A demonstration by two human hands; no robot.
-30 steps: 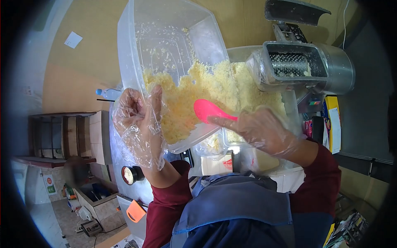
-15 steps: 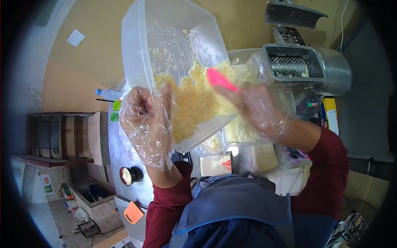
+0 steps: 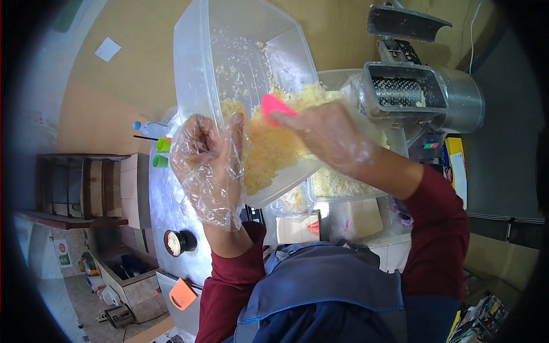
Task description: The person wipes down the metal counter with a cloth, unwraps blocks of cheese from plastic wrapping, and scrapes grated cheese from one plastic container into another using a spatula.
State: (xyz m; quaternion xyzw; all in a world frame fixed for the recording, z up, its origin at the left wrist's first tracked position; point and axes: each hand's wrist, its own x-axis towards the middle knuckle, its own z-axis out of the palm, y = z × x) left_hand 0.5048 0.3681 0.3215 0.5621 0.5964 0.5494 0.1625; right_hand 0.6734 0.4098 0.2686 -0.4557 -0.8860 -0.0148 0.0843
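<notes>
Yellow shreds (image 3: 269, 166) are lying in the clear tub (image 3: 194, 74). At their nine o'clock, the left hand (image 3: 211, 157) is grasping the tub's rim. Over their twelve o'clock side, the right hand (image 3: 326, 134) is clutching a pink spoon (image 3: 275, 107). A grater (image 3: 403, 91) is standing at two o'clock.

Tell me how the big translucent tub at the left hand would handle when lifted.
The tub likely flexes a little, looking like thin plastic. It may feel end-heavy, since the pale shreds lie mostly toward its near end. The loose left glove could slip.
</notes>
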